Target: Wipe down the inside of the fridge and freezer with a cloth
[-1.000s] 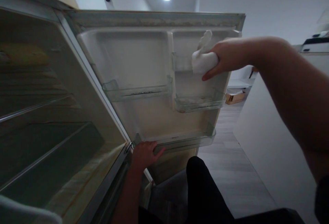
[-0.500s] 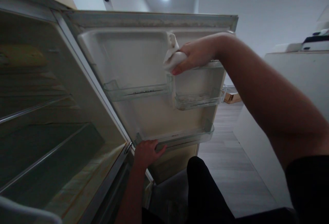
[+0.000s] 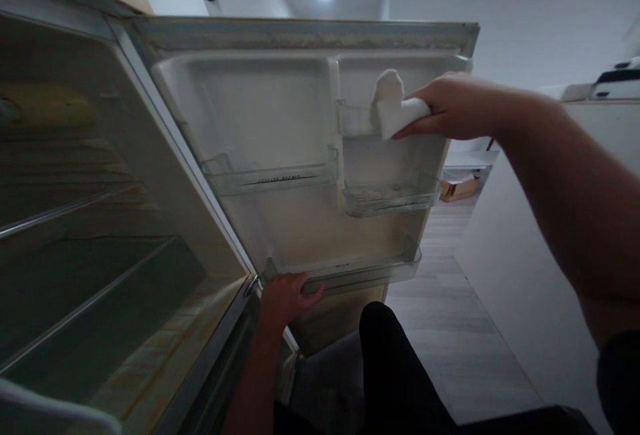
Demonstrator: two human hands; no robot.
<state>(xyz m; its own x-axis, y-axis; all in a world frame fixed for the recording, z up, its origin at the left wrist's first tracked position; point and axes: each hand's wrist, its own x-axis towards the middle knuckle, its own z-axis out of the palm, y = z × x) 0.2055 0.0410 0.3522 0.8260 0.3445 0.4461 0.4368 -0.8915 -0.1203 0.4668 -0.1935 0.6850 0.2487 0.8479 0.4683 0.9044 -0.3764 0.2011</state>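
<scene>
Head view: what is the right hand (image 3: 455,107) gripping?

"A white cloth (image 3: 393,107), pinched between thumb and fingers, one rounded end sticking up."

"And where is that cloth?"

"At the upper right of the open fridge door (image 3: 260,112), in front of a small clear bin (image 3: 355,119). I can't tell whether it touches the door."

"The left hand (image 3: 287,298)?"

"Lower down, at the left end of the long bottom bin (image 3: 367,274), thumb spread away from the fingers. Whether they're closed on its rim, I can't tell."

"Anything below?"

"A black-clad knee (image 3: 383,332)."
</scene>
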